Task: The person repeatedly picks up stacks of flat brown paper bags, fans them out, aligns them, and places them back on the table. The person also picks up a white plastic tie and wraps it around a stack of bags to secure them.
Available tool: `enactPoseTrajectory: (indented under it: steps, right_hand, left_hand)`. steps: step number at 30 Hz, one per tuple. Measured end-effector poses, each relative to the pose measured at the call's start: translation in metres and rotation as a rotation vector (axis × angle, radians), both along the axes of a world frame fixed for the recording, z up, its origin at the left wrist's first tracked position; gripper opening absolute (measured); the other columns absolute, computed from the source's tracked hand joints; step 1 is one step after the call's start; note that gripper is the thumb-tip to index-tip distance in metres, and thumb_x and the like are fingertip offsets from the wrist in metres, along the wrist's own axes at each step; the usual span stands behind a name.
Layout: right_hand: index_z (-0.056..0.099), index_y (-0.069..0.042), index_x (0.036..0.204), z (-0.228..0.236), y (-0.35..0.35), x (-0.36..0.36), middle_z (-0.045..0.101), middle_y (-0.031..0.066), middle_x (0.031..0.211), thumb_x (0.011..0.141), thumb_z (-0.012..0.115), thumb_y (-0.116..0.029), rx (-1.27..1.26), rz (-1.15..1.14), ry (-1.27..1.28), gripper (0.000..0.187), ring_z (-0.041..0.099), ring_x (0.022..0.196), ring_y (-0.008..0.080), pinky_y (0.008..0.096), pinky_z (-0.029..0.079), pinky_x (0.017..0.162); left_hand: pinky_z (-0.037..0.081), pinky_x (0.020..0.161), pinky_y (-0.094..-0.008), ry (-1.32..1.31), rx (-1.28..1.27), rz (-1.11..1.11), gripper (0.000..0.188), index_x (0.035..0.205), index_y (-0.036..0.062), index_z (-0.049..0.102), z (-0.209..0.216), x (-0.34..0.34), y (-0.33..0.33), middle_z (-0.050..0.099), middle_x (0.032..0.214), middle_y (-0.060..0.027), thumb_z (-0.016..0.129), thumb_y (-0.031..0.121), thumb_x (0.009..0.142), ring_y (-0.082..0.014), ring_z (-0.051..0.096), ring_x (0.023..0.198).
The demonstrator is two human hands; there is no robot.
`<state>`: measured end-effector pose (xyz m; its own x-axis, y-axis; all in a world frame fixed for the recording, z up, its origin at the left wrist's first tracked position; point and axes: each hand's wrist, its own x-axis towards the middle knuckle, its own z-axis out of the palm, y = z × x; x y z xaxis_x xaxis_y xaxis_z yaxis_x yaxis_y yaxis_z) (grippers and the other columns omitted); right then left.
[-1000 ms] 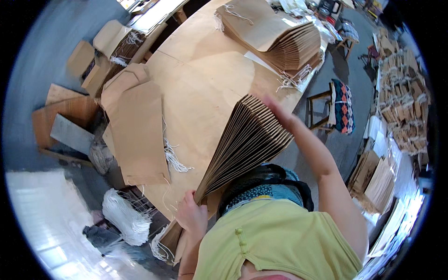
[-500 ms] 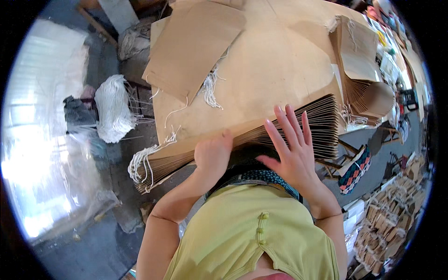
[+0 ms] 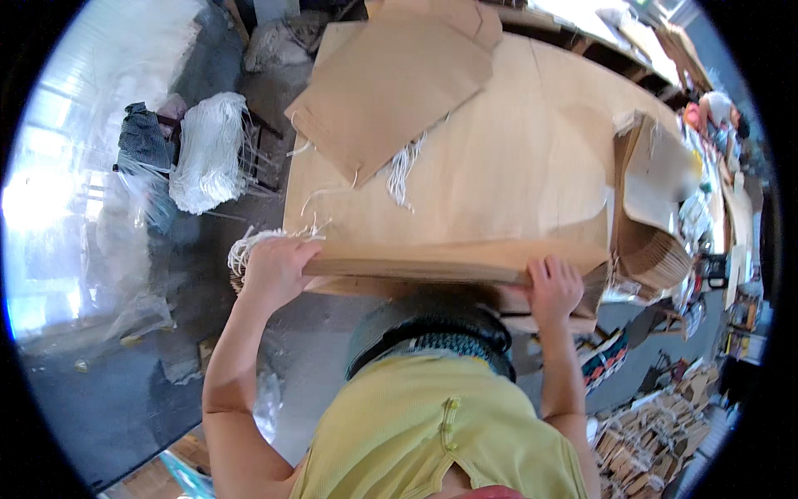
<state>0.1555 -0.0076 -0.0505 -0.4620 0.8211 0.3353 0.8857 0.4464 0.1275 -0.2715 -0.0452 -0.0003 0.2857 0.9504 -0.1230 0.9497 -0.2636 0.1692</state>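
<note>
A stack of brown kraft paper bags (image 3: pixel 424 268) lies along the table's near edge, its many layered edges facing me. My left hand (image 3: pixel 281 264) is closed around its left end, beside the tuft of white cord handles (image 3: pixel 243 249). At the right end, the fingers of my right hand (image 3: pixel 554 287) are bent over the upper edge, the thumb mostly hidden. Farther up the table lies another pile of brown bags (image 3: pixel 403 79), with white cords (image 3: pixel 406 170) hanging out from under it.
A curved stack of brown bags (image 3: pixel 652 187) rests at the table's right side. Left of the wooden table (image 3: pixel 532 158), a thick bundle of white cords (image 3: pixel 209 154) hangs over a stool. Many tied brown bundles (image 3: pixel 657 432) lie at the lower right. Another person (image 3: pixel 719 112) is at the far right.
My left hand has moved left to the stack's corded end. My right hand, spread in the air before, has come down onto the right end. The fanned stack is now straighter and more compact.
</note>
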Motion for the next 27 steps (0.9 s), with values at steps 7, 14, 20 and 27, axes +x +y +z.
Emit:
enactPoseTrajectory:
  steps: [7,14,20,27]
  right_hand:
    - [0.056,-0.013,0.072,0.021,0.007,0.01,0.052,0.002,0.067,0.062,0.072,-0.037,-0.008,0.024,0.147,0.03,0.055,0.063,0.0238,0.0372,0.04,0.055]
    - [0.058,-0.013,0.071,0.198,0.095,0.049,0.056,0.0007,0.07,0.054,0.069,-0.063,-0.161,0.117,-0.336,0.055,0.057,0.065,0.0218,0.0393,0.04,0.062]
    - [0.057,-0.01,0.074,0.194,0.251,0.025,0.057,0.004,0.077,0.068,0.068,-0.045,-0.133,0.364,-0.793,0.038,0.058,0.082,0.0216,0.0367,0.045,0.072]
    - [0.059,-0.018,0.113,-0.075,0.175,0.045,0.063,0.0028,0.105,0.084,0.06,-0.031,-0.593,0.304,0.021,0.032,0.057,0.105,0.0232,0.037,0.044,0.089]
  left_hand:
    - [0.05,0.075,-0.0389,0.098,-0.028,-0.047,0.018,0.086,0.0175,0.061,-0.01,0.015,0.007,0.065,0.081,-0.0025,0.07,0.024,0.071,-0.0213,0.065,0.082]
    - [0.05,0.08,-0.0338,-0.363,-0.222,-0.023,0.024,0.097,0.0178,0.068,-0.023,0.08,0.055,0.07,0.09,-0.0012,0.069,0.025,0.074,-0.0203,0.066,0.084]
    - [0.05,0.073,-0.0318,-1.231,-0.698,0.209,0.034,0.106,0.0085,0.068,-0.154,0.234,0.103,0.071,0.091,-0.006,0.075,0.03,0.081,-0.0151,0.064,0.081]
    - [0.053,0.073,-0.0344,-1.21,-0.953,0.835,0.051,0.107,-0.0051,0.062,-0.306,0.292,0.079,0.068,0.095,-0.0131,0.081,0.03,0.075,-0.0199,0.065,0.08]
